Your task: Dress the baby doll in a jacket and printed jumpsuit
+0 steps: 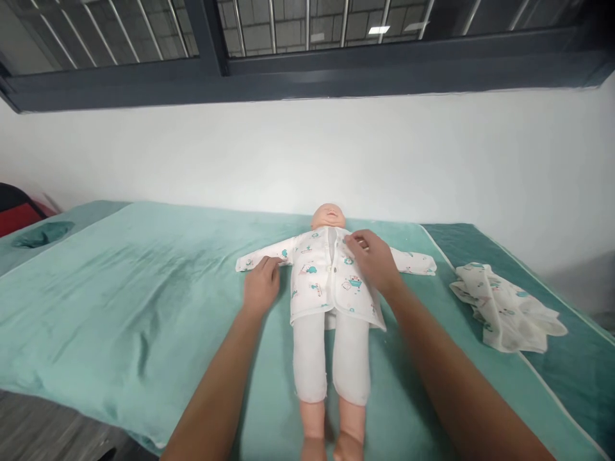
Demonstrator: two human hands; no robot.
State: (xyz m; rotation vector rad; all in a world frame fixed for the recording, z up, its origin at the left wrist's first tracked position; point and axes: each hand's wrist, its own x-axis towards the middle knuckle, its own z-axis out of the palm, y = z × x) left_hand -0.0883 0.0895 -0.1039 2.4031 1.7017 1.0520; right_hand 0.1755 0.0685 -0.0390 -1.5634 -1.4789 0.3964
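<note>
My right hand (372,259) pinches the printed jacket (329,275) near its collar, fingertips closed on the cloth at the doll's (329,307) chest; my left hand (261,285) lies flat and loose on the jacket's sleeve, gripping nothing. The doll lies on its back in the middle of the green sheet (134,301), long axis running straight away from me, head toward the wall, feet toward me. A crumpled printed garment (504,307) sits well apart on my right side.
</note>
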